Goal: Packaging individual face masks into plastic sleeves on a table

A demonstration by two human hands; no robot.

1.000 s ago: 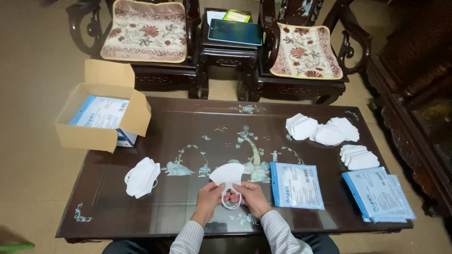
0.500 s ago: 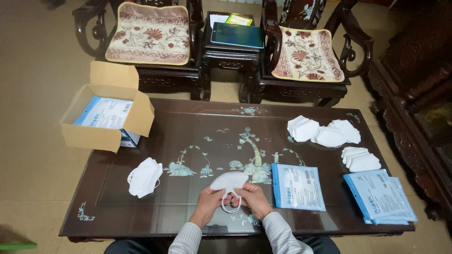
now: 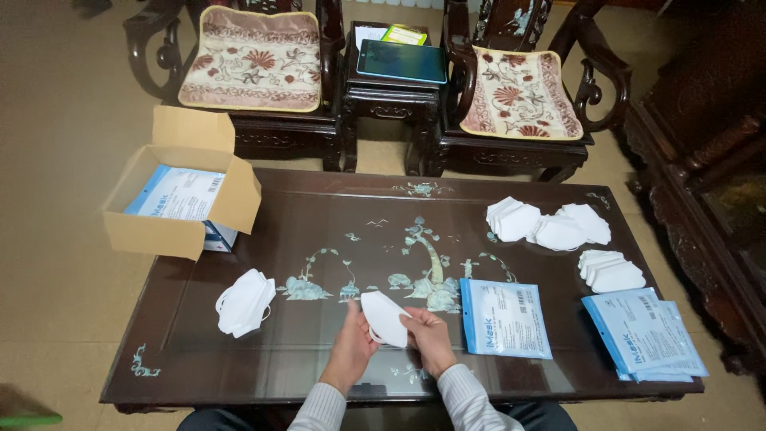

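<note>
Dark inlaid table (image 3: 263, 199), left hand (image 3: 351, 347) and right hand (image 3: 429, 339) pinching folded white mask (image 3: 383, 315)

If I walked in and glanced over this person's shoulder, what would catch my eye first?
Probably the white folded face mask held between the left hand and right hand over the near edge of the dark inlaid table. Next, the stacks of white masks: one pile at the left, several at the far right. An open cardboard box sits on the table's far left corner.
</note>
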